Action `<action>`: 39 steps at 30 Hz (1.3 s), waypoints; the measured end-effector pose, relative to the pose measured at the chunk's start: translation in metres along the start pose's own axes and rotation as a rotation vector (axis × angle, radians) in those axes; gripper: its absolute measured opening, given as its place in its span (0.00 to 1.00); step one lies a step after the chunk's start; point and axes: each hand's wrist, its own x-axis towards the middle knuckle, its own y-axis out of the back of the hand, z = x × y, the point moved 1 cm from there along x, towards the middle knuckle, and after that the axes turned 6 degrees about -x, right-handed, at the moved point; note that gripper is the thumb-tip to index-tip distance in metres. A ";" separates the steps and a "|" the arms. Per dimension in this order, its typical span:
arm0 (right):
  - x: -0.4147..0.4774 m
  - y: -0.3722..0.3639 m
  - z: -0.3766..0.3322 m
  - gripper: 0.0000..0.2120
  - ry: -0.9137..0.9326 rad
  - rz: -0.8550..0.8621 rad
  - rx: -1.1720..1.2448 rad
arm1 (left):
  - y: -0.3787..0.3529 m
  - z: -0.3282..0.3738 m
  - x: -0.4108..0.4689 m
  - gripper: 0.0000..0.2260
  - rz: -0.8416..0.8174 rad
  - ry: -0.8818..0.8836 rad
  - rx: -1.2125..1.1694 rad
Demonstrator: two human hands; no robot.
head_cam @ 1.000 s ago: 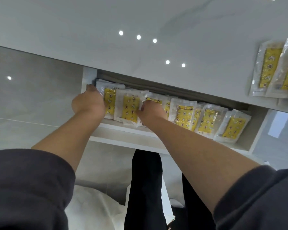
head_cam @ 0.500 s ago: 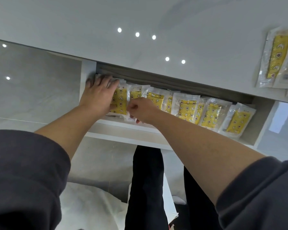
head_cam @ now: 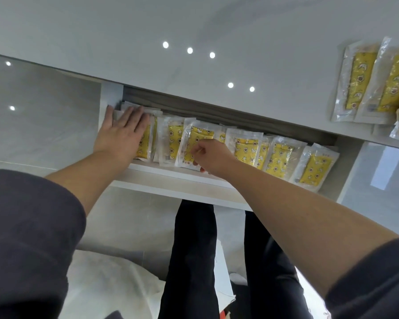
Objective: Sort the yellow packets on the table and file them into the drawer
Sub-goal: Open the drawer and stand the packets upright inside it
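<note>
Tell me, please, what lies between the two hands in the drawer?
In the head view, a filed yellow packet stands between the left hand and the right hand.

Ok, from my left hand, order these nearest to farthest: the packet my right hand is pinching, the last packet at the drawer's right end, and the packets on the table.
1. Pinched packet, just right of the left hand.
2. End packet, right end of the drawer.
3. Table packets, far right on the tabletop.

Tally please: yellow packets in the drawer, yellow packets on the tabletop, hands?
Clear-wrapped yellow packets in the white drawer: at least 8, overlapping
Same packets on the glossy grey tabletop: 3 showing
Bare hands: 2, left hand, right hand
Total: at least 13
</note>
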 end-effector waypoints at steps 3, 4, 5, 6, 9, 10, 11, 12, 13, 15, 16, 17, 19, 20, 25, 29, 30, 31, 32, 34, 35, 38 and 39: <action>-0.023 0.014 0.005 0.11 -0.013 0.033 0.077 | 0.029 0.018 -0.013 0.38 -0.020 0.075 -0.194; -0.032 0.020 0.007 0.11 -0.012 0.053 0.110 | 0.045 0.028 -0.019 0.35 -0.012 0.075 -0.263; -0.043 0.026 0.010 0.11 -0.010 0.078 0.140 | 0.061 0.039 -0.026 0.30 0.006 0.060 -0.329; -0.055 0.035 0.014 0.11 -0.007 0.110 0.171 | 0.079 0.051 -0.033 0.23 0.025 0.041 -0.396; -0.092 0.067 0.034 0.12 -0.013 0.237 0.271 | 0.140 0.093 -0.049 0.09 0.058 0.030 -0.670; -0.104 0.080 0.041 0.12 -0.018 0.289 0.290 | 0.159 0.108 -0.052 0.08 0.073 0.035 -0.762; -0.116 0.095 0.049 0.12 -0.024 0.339 0.303 | 0.178 0.123 -0.053 0.08 0.091 0.038 -0.851; -0.128 0.109 0.057 0.12 -0.032 0.388 0.320 | 0.196 0.139 -0.052 0.07 0.109 0.043 -0.940; -0.138 0.124 0.065 0.13 -0.045 0.435 0.340 | 0.214 0.154 -0.051 0.07 0.125 0.054 -1.031; -0.157 0.154 0.083 0.12 -0.065 0.516 0.379 | 0.244 0.184 -0.044 0.07 0.137 0.101 -1.215; -0.164 0.169 0.092 0.12 -0.064 0.547 0.396 | 0.257 0.198 -0.038 0.09 0.129 0.131 -1.310; -0.170 0.183 0.101 0.12 -0.057 0.570 0.408 | 0.270 0.210 -0.031 0.13 0.119 0.161 -1.399; -0.178 0.207 0.118 0.13 -0.052 0.588 0.430 | 0.290 0.230 -0.014 0.22 0.097 0.237 -1.546; -0.180 0.219 0.125 0.13 -0.052 0.589 0.442 | 0.299 0.238 -0.006 0.24 0.076 0.288 -1.610; -0.183 0.261 0.155 0.12 -0.039 0.544 0.462 | 0.314 0.254 0.030 0.20 0.015 0.566 -1.753; -0.176 0.278 0.168 0.11 -0.041 0.443 0.441 | 0.325 0.269 0.041 0.14 -0.010 0.493 -1.636; -0.174 0.281 0.170 0.11 -0.041 0.427 0.439 | 0.327 0.272 0.043 0.14 0.047 0.517 -1.564; -0.173 0.283 0.171 0.11 -0.040 0.412 0.437 | 0.330 0.273 0.045 0.16 0.133 0.576 -1.488; -0.172 0.284 0.172 0.11 -0.040 0.400 0.436 | 0.334 0.274 0.044 0.19 0.203 0.637 -1.428; -0.169 0.286 0.173 0.11 -0.039 0.385 0.428 | 0.339 0.276 0.043 0.26 0.240 0.693 -1.434; -0.168 0.287 0.173 0.11 -0.039 0.379 0.425 | 0.339 0.277 0.044 0.28 0.218 0.700 -1.502; -0.164 0.289 0.175 0.11 -0.042 0.364 0.440 | 0.339 0.279 0.047 0.29 0.164 0.718 -1.637; -0.164 0.289 0.176 0.11 -0.041 0.360 0.443 | 0.339 0.278 0.049 0.27 0.150 0.715 -1.623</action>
